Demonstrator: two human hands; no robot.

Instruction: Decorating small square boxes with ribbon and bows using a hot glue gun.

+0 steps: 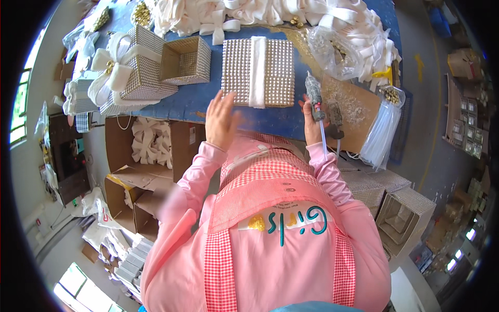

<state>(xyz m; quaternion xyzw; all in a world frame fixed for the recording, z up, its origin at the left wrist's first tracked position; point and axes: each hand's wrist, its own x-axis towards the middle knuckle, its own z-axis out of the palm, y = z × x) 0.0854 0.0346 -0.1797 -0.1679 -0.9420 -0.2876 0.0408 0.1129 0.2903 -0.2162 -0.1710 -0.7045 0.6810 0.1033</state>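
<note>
In front of me on the blue table sits a square box (278, 73) covered in rows of silvery beads. A white velvety ribbon (257, 73) runs down its middle. My left hand (222, 122) is at the box's near left corner, fingers stretched out, slightly blurred, and holding nothing. Right of the box, my right hand (311, 122) is closed on a glue gun (315, 96), its nozzle pointing away from me. The gun covers part of that hand. A clear glue stick (323, 136) trails from its back end. Beside it is another dark tool (336, 117), partly hidden.
Left stand an open beaded box (186, 60) and a beaded box with a white bow (143, 67). White ribbon bows (208, 18) pile up at the back. Right are a glue-spattered cardboard sheet (353, 99) and bundled glue sticks (382, 132). Cardboard cartons (182, 151) stand below the table edge.
</note>
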